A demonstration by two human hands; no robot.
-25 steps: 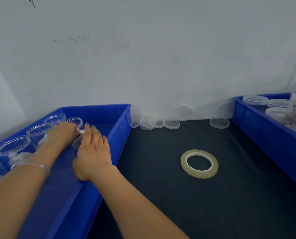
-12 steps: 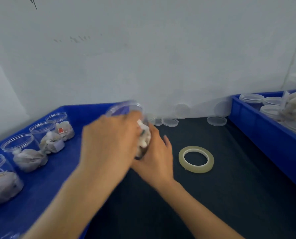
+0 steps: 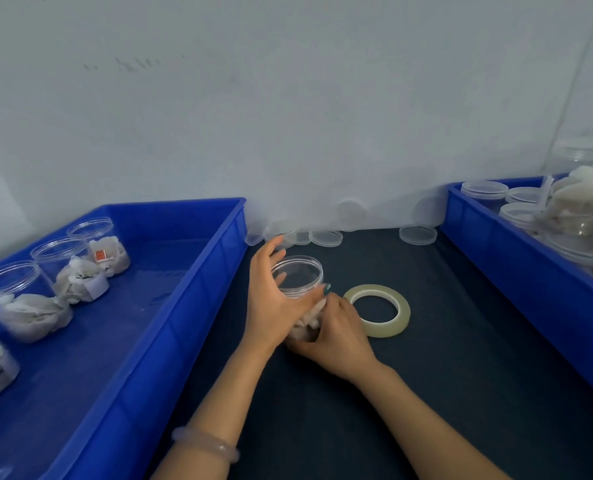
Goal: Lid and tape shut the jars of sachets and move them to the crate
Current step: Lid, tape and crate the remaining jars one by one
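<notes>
A clear open-topped jar of white sachets [image 3: 300,275] stands on the dark mat between my hands. My left hand [image 3: 271,303] wraps around its left side, thumb across the front. My right hand [image 3: 336,327] grips its lower right side. A roll of clear tape [image 3: 378,310] lies flat just right of my right hand. Loose clear lids [image 3: 326,238] lie along the wall, another lid [image 3: 418,235] further right. The left blue crate [image 3: 184,306] holds several open jars of sachets [image 3: 80,268]. The right blue crate [image 3: 516,258] holds lidded jars [image 3: 483,190].
The dark mat [image 3: 426,393] runs between the two crates up to a pale wall [image 3: 288,116]. A heap of loose sachets [image 3: 586,202] sits on jars in the right crate. A pale bangle [image 3: 205,445] circles my left wrist.
Both hands lifted one jar out of the left crate, carried it right over the crate's wall and brought it down onto the mat beside the tape roll.
</notes>
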